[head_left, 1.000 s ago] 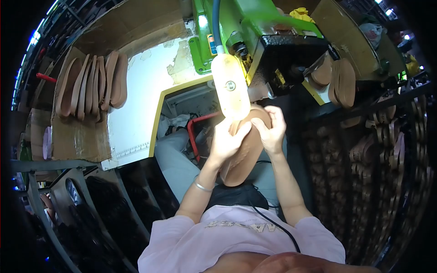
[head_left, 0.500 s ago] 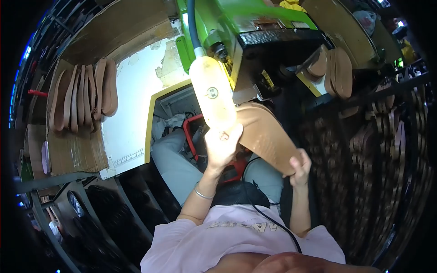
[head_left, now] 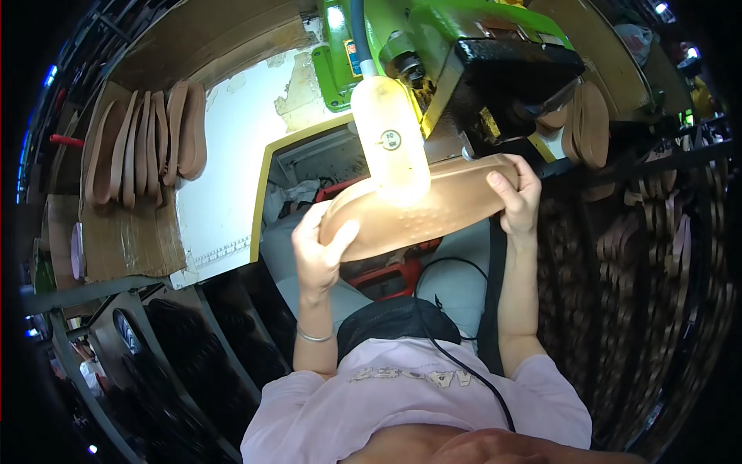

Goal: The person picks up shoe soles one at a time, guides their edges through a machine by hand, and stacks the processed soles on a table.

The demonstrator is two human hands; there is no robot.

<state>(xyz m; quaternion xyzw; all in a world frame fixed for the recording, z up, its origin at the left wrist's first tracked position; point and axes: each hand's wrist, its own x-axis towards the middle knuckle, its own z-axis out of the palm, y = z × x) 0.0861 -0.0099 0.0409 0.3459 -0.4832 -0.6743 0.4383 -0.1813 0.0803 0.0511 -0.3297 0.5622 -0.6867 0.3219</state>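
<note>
Between my two hands I hold a brown shoe sole (head_left: 417,213), with small raised bumps near its middle. My left hand (head_left: 321,243) is closed around one end, thumb on the upper face. At the opposite end my right hand (head_left: 515,193) grips it the same way. A lit lamp (head_left: 390,131) shines right above the sole and covers part of its far edge. Just beyond is a green machine (head_left: 448,39) with a black head (head_left: 514,81).
Several brown soles (head_left: 147,143) stand in a row in cardboard at left, beside a white worktop (head_left: 224,170) with a yellow edge. More soles (head_left: 589,124) lie right of the machine. Racks filled with soles (head_left: 610,309) flank me. A black cable (head_left: 464,363) crosses my lap.
The sole has turned from a slant to nearly level across my lap. My left hand has shifted left to its end, and my right hand has risen with the other end.
</note>
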